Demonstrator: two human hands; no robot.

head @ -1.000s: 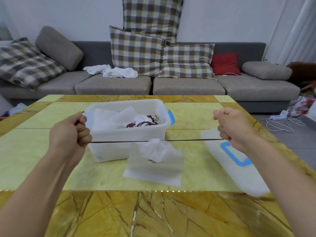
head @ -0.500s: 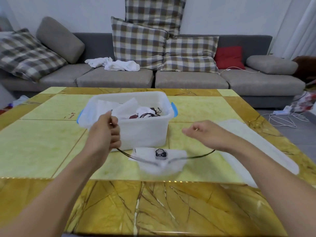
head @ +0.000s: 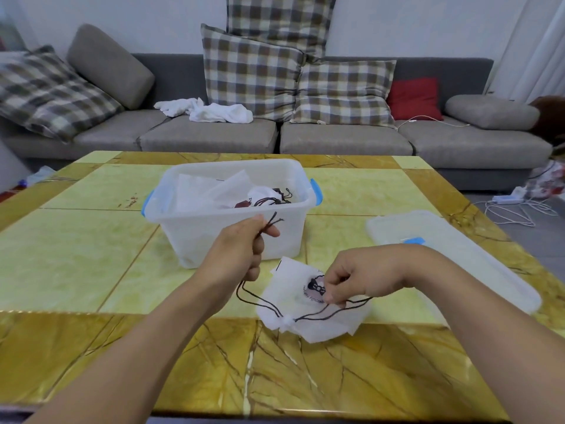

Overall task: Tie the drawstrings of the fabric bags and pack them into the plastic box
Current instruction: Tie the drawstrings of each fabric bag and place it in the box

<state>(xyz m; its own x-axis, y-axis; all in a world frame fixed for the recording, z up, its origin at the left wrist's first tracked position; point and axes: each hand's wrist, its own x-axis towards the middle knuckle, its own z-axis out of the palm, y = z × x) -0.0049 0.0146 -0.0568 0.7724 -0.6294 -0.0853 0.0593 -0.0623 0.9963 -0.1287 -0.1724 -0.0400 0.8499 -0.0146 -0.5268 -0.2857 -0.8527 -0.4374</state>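
Yellow marble table (head: 76,264) fronts a grey sofa (head: 336,139) at twelve o'clock. On it stands the open plastic box (head: 232,237), bags inside, its lid (head: 452,255) at three o'clock. Just beside the box, at five o'clock, lies a white fabric bag (head: 308,313). The left hand (head: 241,249) pinches its dark drawstring (head: 244,296) ends; the right hand (head: 360,280) pinches the opposite cord.

Soft, even daylight fills the room, brightest by the curtain (head: 541,41) at right. The glossy worktop (head: 76,246) shows mild sheen, shadows faint. Wide-angle bending at edges; slightly soft overall.
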